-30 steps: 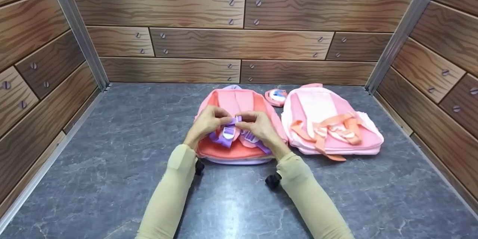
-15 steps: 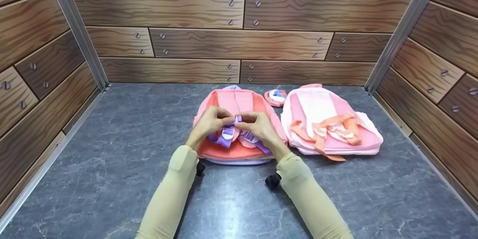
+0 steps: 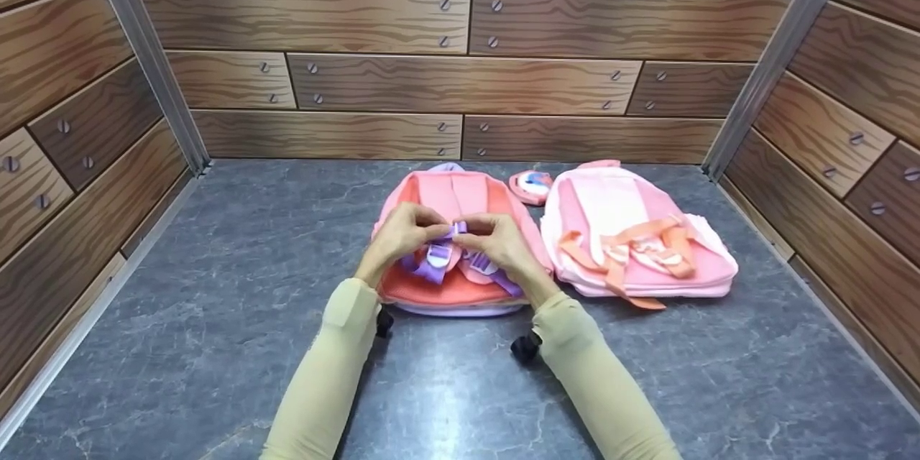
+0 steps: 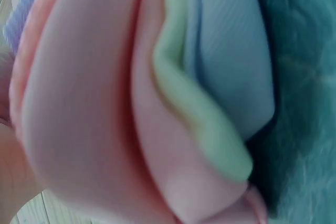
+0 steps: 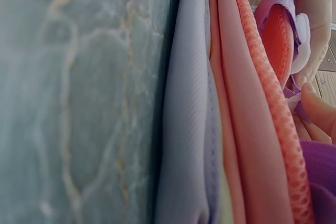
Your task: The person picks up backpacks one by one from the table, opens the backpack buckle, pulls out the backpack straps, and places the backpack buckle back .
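Note:
A coral backpack (image 3: 460,190) lies with its strap side up in the middle of the grey table. Over it, my left hand (image 3: 404,233) and right hand (image 3: 499,238) meet almost fingertip to fingertip. Between them both pinch a short length of purple strap (image 3: 460,228) with a small white buckle on it. Just below hangs another white buckle (image 3: 439,256) on purple webbing. In the right wrist view a white buckle (image 5: 302,44) shows by the hands, beyond the mesh edge (image 5: 270,114). The left wrist view is mostly filled by the bag's pink side (image 4: 84,87), hiding the fingers.
To the right lies a pale pink backpack (image 3: 589,208) with orange straps (image 3: 675,248) bunched on it. A small round red, white and blue item (image 3: 532,187) sits between the bags at the back. Wood-patterned walls (image 3: 374,79) enclose the table (image 3: 180,330) on three sides.

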### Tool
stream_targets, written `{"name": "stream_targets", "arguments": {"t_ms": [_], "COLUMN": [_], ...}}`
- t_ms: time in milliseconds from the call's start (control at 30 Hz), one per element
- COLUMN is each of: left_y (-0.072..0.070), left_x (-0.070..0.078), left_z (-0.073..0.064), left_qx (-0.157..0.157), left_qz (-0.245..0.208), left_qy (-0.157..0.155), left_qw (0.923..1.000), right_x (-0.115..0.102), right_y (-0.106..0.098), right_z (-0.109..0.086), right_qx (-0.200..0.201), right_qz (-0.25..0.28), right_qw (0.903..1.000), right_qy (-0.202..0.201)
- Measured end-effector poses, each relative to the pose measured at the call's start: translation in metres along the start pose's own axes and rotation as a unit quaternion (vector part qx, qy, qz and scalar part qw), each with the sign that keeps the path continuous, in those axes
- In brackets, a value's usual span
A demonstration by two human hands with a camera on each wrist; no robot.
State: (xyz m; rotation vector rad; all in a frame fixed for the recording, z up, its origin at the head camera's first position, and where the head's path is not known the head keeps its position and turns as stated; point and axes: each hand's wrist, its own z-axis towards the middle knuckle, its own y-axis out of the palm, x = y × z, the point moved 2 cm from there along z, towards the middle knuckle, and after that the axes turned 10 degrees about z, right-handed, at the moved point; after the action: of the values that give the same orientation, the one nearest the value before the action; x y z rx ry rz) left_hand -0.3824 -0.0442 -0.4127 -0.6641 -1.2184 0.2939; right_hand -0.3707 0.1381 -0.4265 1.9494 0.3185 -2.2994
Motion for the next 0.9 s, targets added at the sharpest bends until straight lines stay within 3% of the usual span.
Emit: {"name": "stream_targets", "arguments": {"t_ms": [133, 567, 800, 900], "left_y": [-0.0019, 0.0059, 0.0012, 0.0044], "left_x": [-0.0024, -0.0015, -0.0033, -0.0013], "left_z": [-0.0012, 0.0008, -0.0016, -0.0009], "left_qx": [-0.005, -0.018, -0.007, -0.009], "left_qz": [-0.004, -0.019, -0.012, -0.020], "left_qy": [-0.010, 0.009, -0.017, -0.002], "left_qw": [0.9999, 0.9996, 0.9998, 0.9998], "right_x": [-0.0007, 0.0014, 0.0006, 0.0002], "right_y": [0.0007, 0.0013, 0.0015, 0.0022], "right_z": [-0.0007, -0.0006, -0.0008, -0.0007], "right_qx": [0.003, 0.008, 0.009, 0.007], "right_qz": [-0.002, -0.012, -0.010, -0.010], "right_qw": [1.0000, 0.9999, 0.9998, 0.9999], "right_qy": [0.003, 0.009, 0.013, 0.009]}}
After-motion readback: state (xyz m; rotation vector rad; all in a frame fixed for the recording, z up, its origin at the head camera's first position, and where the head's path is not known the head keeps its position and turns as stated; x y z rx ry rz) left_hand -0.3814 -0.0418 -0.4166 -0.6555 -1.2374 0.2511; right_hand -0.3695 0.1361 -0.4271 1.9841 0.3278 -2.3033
